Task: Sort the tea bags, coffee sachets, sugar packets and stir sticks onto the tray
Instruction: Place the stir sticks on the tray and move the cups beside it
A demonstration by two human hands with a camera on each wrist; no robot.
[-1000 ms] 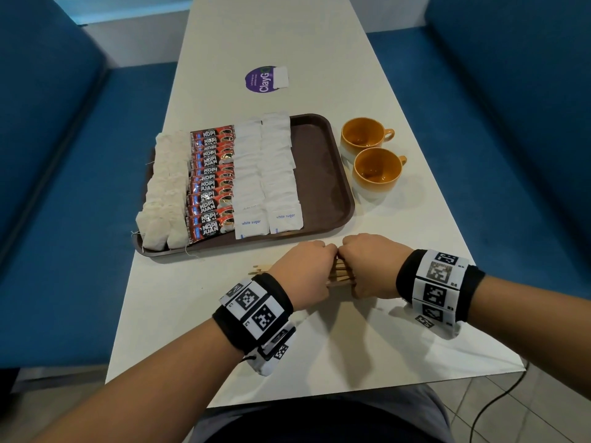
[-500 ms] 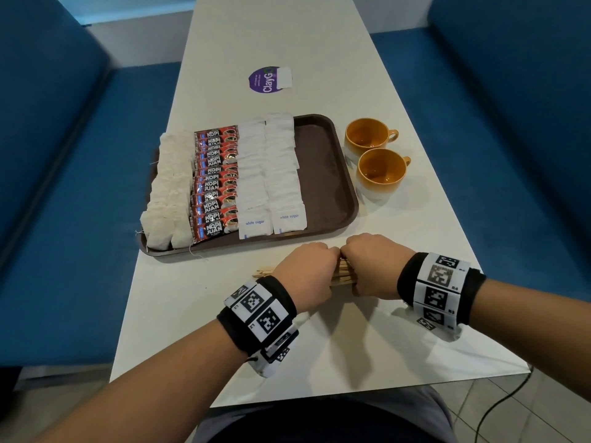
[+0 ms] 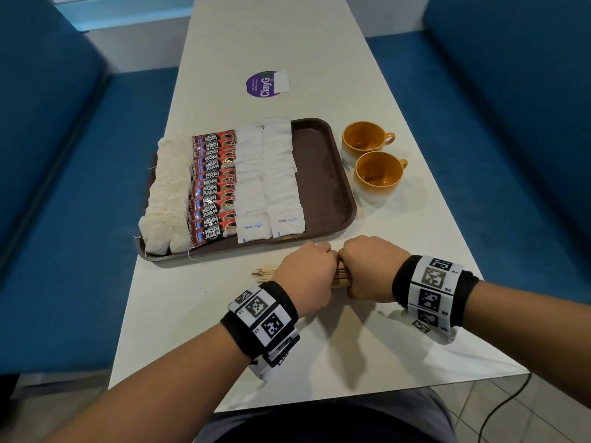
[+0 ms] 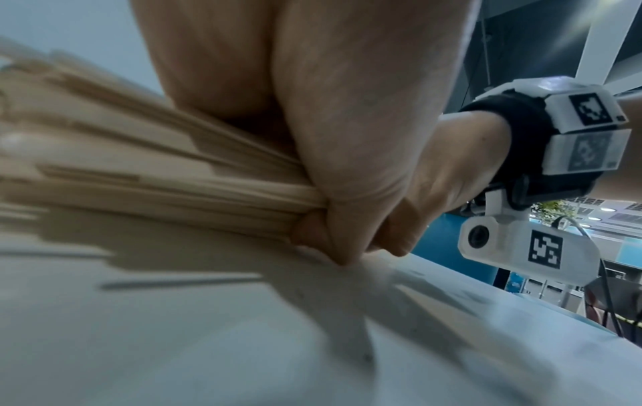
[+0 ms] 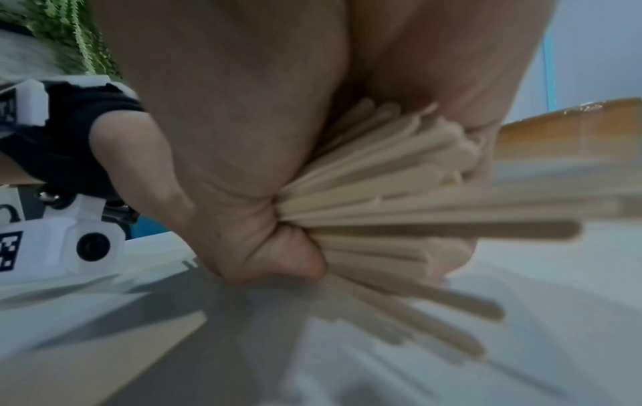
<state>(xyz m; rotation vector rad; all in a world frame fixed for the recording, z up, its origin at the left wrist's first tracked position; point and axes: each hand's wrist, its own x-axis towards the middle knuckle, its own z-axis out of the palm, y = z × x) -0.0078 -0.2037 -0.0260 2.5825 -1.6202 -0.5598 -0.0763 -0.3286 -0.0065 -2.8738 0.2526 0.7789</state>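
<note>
Both hands grip one bundle of wooden stir sticks point(image 3: 341, 279) on the white table, just in front of the brown tray point(image 3: 323, 174). My left hand point(image 3: 305, 270) is curled round the bundle's left part, and several stick ends point(image 3: 263, 272) poke out past it. My right hand point(image 3: 367, 266) is curled round the right part, knuckles touching the left hand. In the left wrist view the stir sticks point(image 4: 139, 170) fan out from the left hand point(image 4: 347, 110). The right wrist view shows the right hand point(image 5: 243, 110) closed on the stir sticks point(image 5: 382, 197). The tray holds rows of tea bags point(image 3: 169, 193), coffee sachets point(image 3: 212, 190) and sugar packets point(image 3: 268, 180).
Two orange cups point(image 3: 364, 140) point(image 3: 379, 174) stand to the right of the tray. A purple sticker point(image 3: 260, 84) lies farther back on the table. The tray's right strip is bare. Blue benches flank the table on both sides.
</note>
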